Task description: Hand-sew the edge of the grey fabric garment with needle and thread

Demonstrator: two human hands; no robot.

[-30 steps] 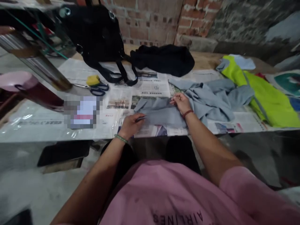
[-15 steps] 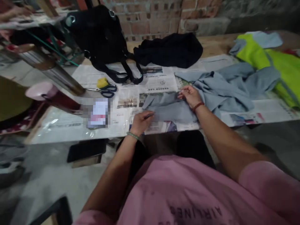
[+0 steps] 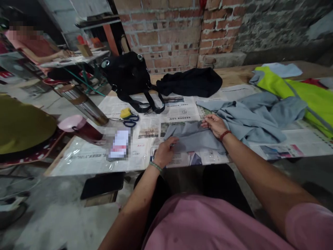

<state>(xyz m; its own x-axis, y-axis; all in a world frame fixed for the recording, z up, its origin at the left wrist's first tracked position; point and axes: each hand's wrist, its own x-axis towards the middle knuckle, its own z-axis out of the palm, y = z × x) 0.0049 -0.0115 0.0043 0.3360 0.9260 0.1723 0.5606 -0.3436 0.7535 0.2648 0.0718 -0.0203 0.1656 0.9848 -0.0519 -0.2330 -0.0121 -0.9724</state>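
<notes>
A flat piece of grey cloth (image 3: pixel 195 140) lies on newspaper at the table's near edge. My left hand (image 3: pixel 164 152) rests with curled fingers on the cloth's near-left edge; the thin dark stick it held in the earlier frames is hidden under the fingers now. My right hand (image 3: pixel 214 125), with a red band at the wrist, pinches the cloth's far edge. A larger crumpled grey garment (image 3: pixel 257 114) spreads to the right of that hand and touches the flat piece.
Scissors with a yellow object (image 3: pixel 128 119) lie far left of the cloth. Behind are a black bag (image 3: pixel 128 74) and black cloth (image 3: pixel 192 81). A neon green garment (image 3: pixel 309 92) lies at right. Two flasks (image 3: pixel 83 106) stand left. Another person (image 3: pixel 33 47) sits far left.
The view has tipped upward and shows more of the brick wall and room. My left hand has slid slightly onto the cloth's edge. My right hand keeps its pinch.
</notes>
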